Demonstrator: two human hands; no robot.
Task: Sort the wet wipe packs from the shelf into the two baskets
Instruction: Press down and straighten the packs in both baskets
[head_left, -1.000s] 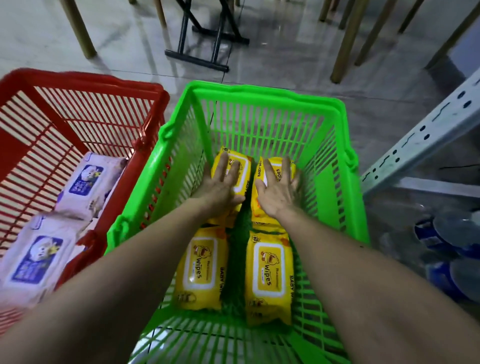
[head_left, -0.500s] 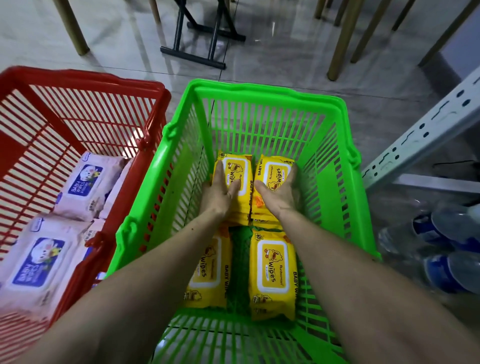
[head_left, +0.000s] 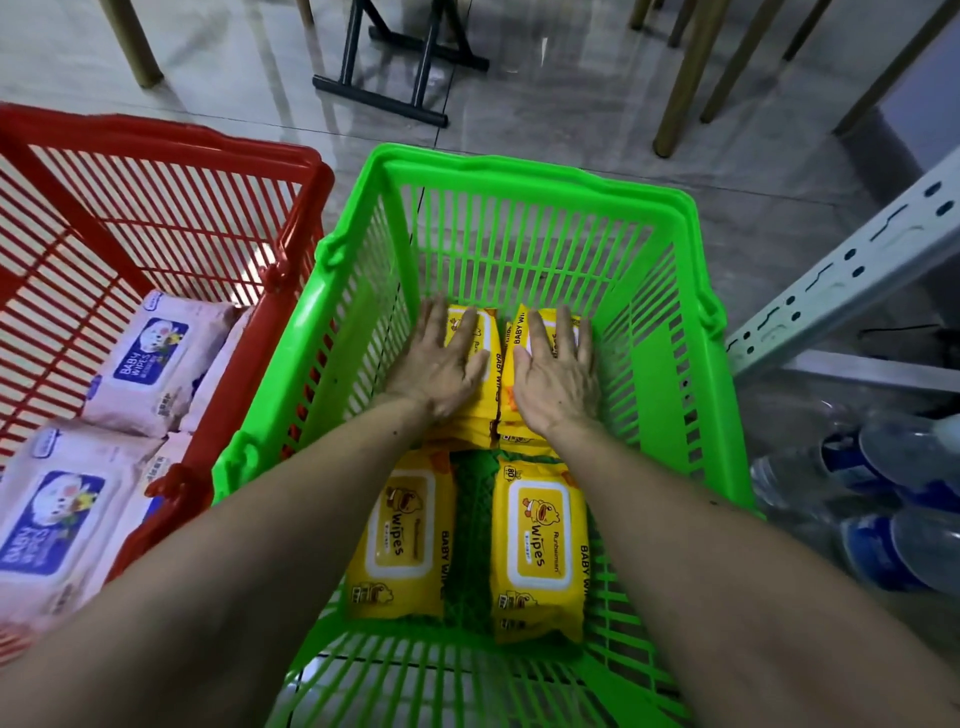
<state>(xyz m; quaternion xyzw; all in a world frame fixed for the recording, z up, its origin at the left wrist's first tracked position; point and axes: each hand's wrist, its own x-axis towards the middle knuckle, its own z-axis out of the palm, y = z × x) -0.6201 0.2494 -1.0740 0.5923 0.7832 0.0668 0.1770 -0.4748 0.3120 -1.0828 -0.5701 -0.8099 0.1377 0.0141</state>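
Observation:
A green basket stands in the middle of the floor with yellow wipe packs inside. Two yellow packs lie flat side by side at its near end. At the far end sit two small stacks of yellow packs. My left hand lies flat on the left stack and my right hand flat on the right one, fingers spread, gripping nothing. To the left, a red basket holds pink wipe packs.
A grey perforated shelf upright slants along the right side, with wrapped water bottles beneath it. A black metal stand and wooden furniture legs stand on the tiled floor beyond the baskets.
Both hands drew back to the near ends of the far stacks, then slid forward again to lie flat on top. The packs stay in place.

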